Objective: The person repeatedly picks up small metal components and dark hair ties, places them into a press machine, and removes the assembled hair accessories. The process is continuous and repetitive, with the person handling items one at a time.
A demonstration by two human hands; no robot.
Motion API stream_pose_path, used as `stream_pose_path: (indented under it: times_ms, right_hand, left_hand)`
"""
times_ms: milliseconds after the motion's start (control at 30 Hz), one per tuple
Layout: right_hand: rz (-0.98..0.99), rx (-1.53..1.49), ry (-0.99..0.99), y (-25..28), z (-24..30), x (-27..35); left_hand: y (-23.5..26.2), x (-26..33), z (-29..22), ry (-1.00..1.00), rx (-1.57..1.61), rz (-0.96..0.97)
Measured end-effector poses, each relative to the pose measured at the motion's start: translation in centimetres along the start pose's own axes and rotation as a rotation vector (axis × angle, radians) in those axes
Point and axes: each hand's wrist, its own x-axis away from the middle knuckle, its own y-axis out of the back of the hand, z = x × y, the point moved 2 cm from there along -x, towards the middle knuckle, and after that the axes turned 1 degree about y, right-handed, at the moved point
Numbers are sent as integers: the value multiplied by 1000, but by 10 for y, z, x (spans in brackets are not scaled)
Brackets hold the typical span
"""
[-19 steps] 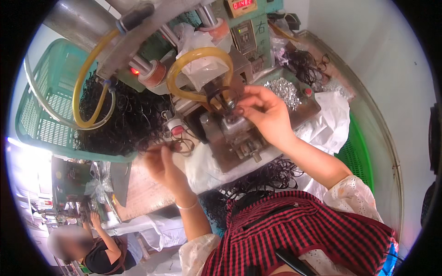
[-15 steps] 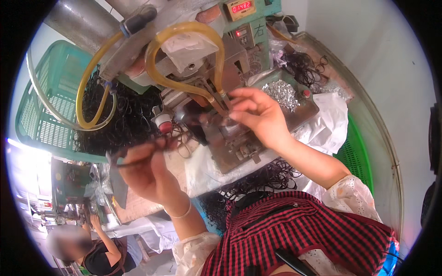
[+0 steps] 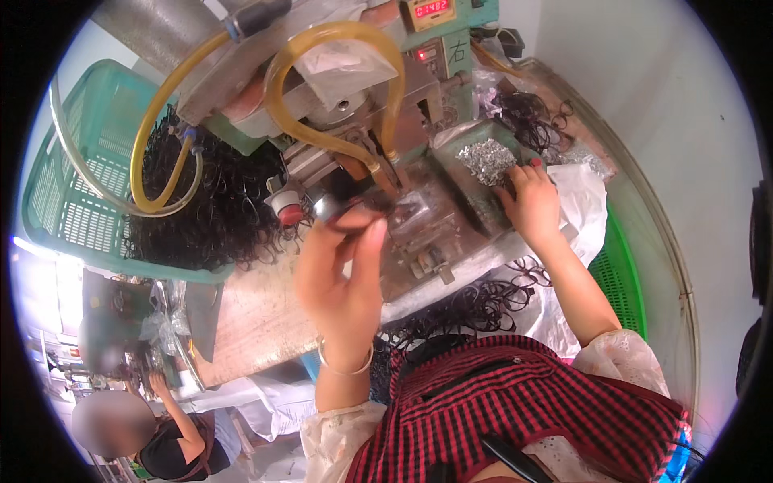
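My left hand (image 3: 342, 282) is raised in front of the press, thumb and forefinger pinched together beside its work area. Something dark shows at those fingertips, too unclear to name. Over to the right, my right hand (image 3: 533, 201) reaches into a metal tray (image 3: 467, 187), its thumb apart from the fingers. The fingertips are at the edge of a pile of small silver metal pieces (image 3: 485, 161). Between the hands is the press's metal work plate (image 3: 415, 217). Two ends of a yellow hose (image 3: 330, 36) come down just behind it.
A green basket (image 3: 88, 173) heaped with black loops (image 3: 193, 201) stands at left. More black loops (image 3: 475, 310) lie along the front edge near my apron. A red button (image 3: 288, 211) sits left of the work plate. Another person (image 3: 185, 439) works at lower left.
My left hand has moved right and up to the work area from the lower left, where it carried a blurred dark strand. My right hand has left the hose ends for the tray.
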Motion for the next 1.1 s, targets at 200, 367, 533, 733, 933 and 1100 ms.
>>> stream_pose_path:
  times_ms: [200,367,533,733,933,1100]
  right_hand:
    - [-79,-206,27,-9,-4,-35]
    - [-75,-259,20,-15,5,-30]
    - [-85,-172,117,-22,1,-40]
    - [-77,-220,101,-16,-3,-27]
    - [-90,-464,38,-12,11,-36]
    - [-31,-750,-226,-17,15,-38]
  left_hand:
    - [-15,-17,0,30,-159,103]
    - [-20,-19,0,42,-228,27]
    - [-18,-15,3,-170,-316,59]
    - [49,58,17,-228,-492,-343]
    - [101,-17,39,-274,-847,-236]
    - [105,-25,197,-54,-1109,455]
